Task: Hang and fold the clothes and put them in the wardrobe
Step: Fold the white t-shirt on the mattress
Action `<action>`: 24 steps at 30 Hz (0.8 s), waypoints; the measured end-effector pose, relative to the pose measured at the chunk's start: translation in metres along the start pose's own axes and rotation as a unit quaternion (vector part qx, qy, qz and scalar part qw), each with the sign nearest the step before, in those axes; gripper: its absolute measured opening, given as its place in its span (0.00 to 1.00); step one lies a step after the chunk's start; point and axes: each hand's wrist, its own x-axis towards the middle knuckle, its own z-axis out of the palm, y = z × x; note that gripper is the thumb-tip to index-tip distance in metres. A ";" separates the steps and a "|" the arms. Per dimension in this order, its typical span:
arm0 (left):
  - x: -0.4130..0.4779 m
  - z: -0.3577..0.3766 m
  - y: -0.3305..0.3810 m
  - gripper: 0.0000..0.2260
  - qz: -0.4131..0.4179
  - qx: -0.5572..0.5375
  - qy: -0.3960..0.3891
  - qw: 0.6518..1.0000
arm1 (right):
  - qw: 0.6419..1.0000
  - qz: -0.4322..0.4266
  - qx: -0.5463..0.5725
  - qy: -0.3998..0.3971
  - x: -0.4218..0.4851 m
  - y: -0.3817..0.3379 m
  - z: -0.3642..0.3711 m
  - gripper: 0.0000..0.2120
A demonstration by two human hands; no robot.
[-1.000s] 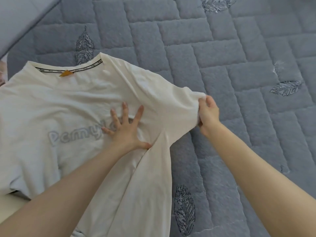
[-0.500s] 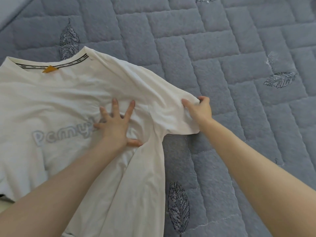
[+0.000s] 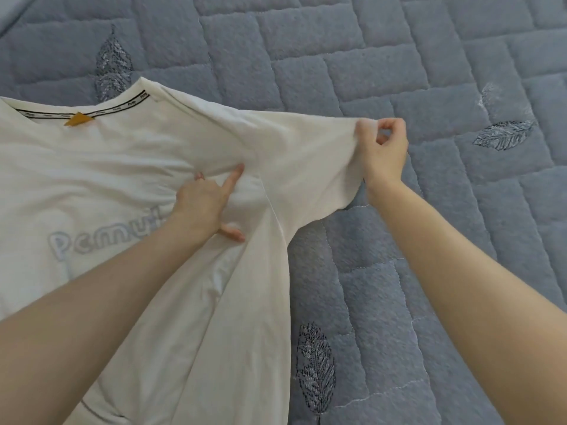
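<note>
White t-shirt [image 3: 101, 185] lies chest-up on the bed [image 3: 399, 72], sleeve [image 3: 310, 161] stretched rightward; right hand [image 3: 385, 154] fingers pinched shut on its cuff, left hand [image 3: 204, 204] pressing part-open, gripping nothing, at the armpit, nearer the fold line
</note>
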 end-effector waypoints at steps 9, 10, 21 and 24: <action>0.007 0.009 0.005 0.61 0.004 0.026 0.018 0.999 | 0.953 0.206 -0.063 -0.214 -0.024 0.041 -0.014 0.19; 0.007 0.010 0.006 0.61 0.004 0.028 0.020 0.999 | 0.942 0.199 -0.083 -0.259 -0.029 0.041 -0.012 0.19; 0.010 0.015 0.008 0.62 0.004 0.015 0.032 0.999 | 0.991 0.097 -0.083 -0.040 -0.044 0.063 -0.009 0.08; 0.001 0.020 0.005 0.57 -0.028 -0.045 0.023 0.998 | 0.988 0.104 -0.113 -0.001 -0.057 0.070 -0.010 0.12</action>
